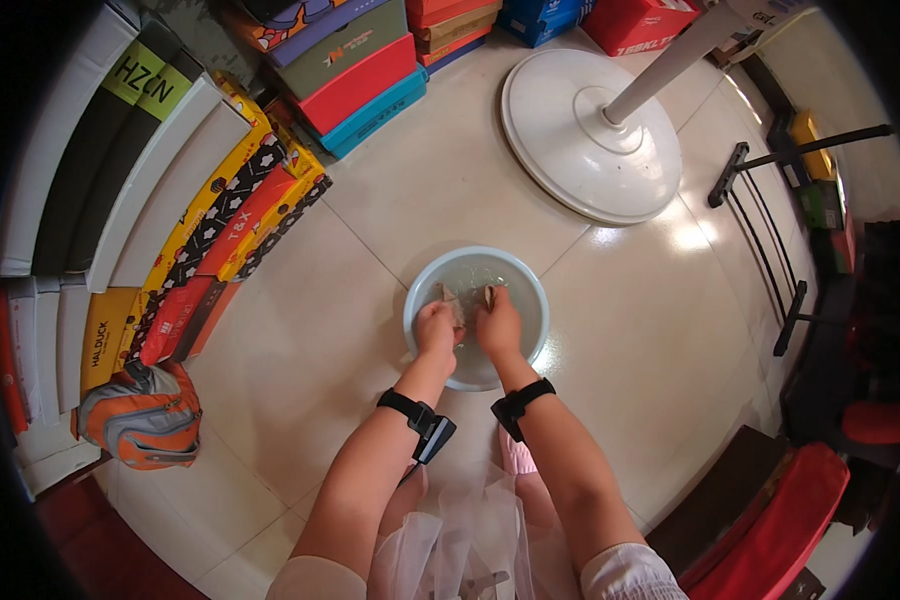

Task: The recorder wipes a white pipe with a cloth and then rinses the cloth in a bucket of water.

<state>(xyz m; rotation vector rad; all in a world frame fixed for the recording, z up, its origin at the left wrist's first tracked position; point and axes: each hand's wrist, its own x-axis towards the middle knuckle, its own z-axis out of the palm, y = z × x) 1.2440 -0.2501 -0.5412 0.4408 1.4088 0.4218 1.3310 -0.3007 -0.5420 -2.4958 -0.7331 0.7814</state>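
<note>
A light-blue plastic basin (541, 296) of water stands on the floor in front of me, and both my hands are over its inside. My left hand (436, 330) grips a crumpled brownish-grey piece (451, 301), which looks like wet cloth. In my right hand (501, 324) a bit of similar brownish material (490, 295) is pinched between thumb and fingers. I cannot tell whether the two are parts of one piece. Ripples and glints show on the water (469, 277) beyond my fingers. A black strap (403, 407) circles my left forearm, and another strap (525, 405) my right.
Stacked shoeboxes (360, 82) line the far left, with more boxes (195, 202) along the left side. An orange-grey backpack (150, 420) lies below them. Beyond the basin stands a round white pedestal base (570, 157). A black metal rack (757, 240) is at right, a red-cushioned seat (780, 517) lower right.
</note>
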